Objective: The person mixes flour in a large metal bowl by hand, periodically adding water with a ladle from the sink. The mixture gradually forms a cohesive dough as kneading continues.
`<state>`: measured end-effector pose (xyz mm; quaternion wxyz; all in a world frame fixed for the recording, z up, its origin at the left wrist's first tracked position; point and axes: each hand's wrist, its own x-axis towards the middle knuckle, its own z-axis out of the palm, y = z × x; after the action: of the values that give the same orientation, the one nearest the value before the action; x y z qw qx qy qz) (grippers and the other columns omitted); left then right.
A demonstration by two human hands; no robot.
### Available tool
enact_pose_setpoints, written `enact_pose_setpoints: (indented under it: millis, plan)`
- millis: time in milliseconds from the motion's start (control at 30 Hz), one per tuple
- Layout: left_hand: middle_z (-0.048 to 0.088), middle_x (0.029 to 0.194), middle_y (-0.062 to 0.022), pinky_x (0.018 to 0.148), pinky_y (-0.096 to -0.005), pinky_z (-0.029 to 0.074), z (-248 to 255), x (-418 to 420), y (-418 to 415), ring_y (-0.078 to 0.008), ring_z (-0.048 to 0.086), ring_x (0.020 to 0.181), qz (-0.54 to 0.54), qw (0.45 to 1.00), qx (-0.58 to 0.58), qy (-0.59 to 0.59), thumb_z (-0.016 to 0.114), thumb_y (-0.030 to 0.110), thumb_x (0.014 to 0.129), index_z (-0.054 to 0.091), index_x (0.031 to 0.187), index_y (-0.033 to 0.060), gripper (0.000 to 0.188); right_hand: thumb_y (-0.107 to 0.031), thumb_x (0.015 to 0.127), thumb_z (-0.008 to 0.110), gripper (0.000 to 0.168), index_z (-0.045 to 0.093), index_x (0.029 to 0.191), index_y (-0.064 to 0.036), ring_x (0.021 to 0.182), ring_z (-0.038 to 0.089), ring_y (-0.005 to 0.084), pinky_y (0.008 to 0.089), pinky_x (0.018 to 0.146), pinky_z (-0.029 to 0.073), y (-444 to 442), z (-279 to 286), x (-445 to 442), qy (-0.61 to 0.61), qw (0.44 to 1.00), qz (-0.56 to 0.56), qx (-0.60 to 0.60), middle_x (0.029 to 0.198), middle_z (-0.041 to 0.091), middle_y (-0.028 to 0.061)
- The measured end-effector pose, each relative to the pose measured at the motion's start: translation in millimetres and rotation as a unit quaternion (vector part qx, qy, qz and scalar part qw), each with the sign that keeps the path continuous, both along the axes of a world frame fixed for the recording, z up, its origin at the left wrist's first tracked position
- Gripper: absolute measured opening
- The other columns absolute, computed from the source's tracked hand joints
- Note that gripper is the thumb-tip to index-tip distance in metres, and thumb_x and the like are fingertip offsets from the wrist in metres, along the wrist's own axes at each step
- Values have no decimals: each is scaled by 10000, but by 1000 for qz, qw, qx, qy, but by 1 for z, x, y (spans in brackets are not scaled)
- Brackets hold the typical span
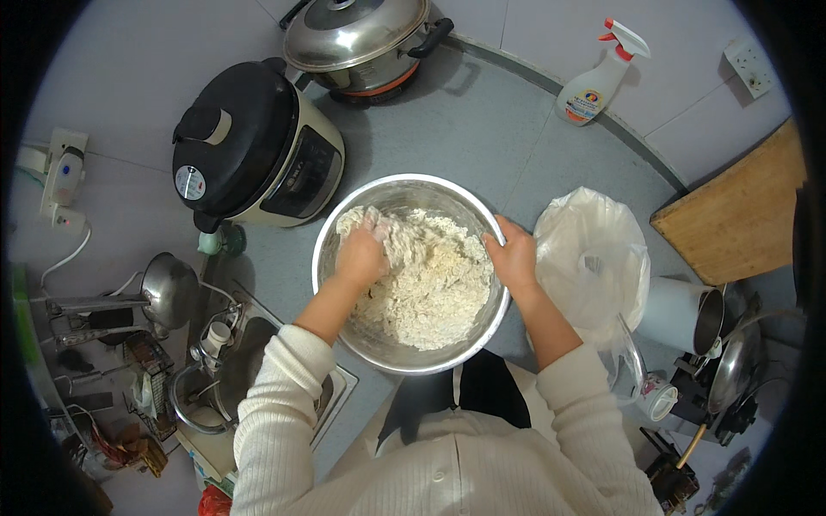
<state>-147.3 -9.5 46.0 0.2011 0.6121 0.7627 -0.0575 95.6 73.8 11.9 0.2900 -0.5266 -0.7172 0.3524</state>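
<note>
A large stainless steel bowl (413,367) stands at the front of the grey counter, in front of my body. Shaggy, crumbly dough (432,290) covers most of its bottom, with a few yellowish patches in the middle. My left hand (362,255) is down in the bowl's left side, its fingers sunk in a clump of the dough and partly hidden by it. On the right, my right hand (513,251) grips the bowl's rim, thumb over the inner side and fingers outside.
An electric pressure cooker (245,148) and a lidded steel pot (361,45) stand behind the bowl. Right of it sits a white plastic bag (587,251). A spray bottle (597,87) and wooden board (735,206) are by the wall. At left is a sink (248,367).
</note>
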Motion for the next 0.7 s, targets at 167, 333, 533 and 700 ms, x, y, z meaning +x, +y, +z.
enact_pose_setpoints:
  millis: [167,333,533,700]
  plan:
    - [309,1347,-223,935,-435,381,5,29,-10,-388,448,1101,1,999,18,36,591,49,660,360,1315,160,703,-132,718,636,358,584,1031,33,824,596,346,388,724,468,-1,-6,2,-2,1000,1,26,913,611,209]
    - [343,1355,-119,942,-547,320,-23,82,-39,-327,491,1067,-266,963,32,10,541,197,765,350,1306,348,593,-133,715,635,353,588,1032,14,826,591,353,391,725,467,0,-2,1,3,1000,6,-14,915,610,207]
    - [475,1226,-79,946,-510,309,-39,86,-13,-243,514,998,-274,956,-89,50,444,114,842,460,1244,273,433,-138,708,637,360,588,1025,25,828,593,353,387,730,472,1,-9,2,0,1000,5,13,918,609,212]
    - [420,1304,-84,955,-483,345,-35,53,7,-292,494,1066,-160,977,-63,128,524,222,814,428,1264,294,466,-139,708,637,362,587,1022,33,833,594,351,384,737,474,1,-3,0,10,1000,1,-4,924,609,214]
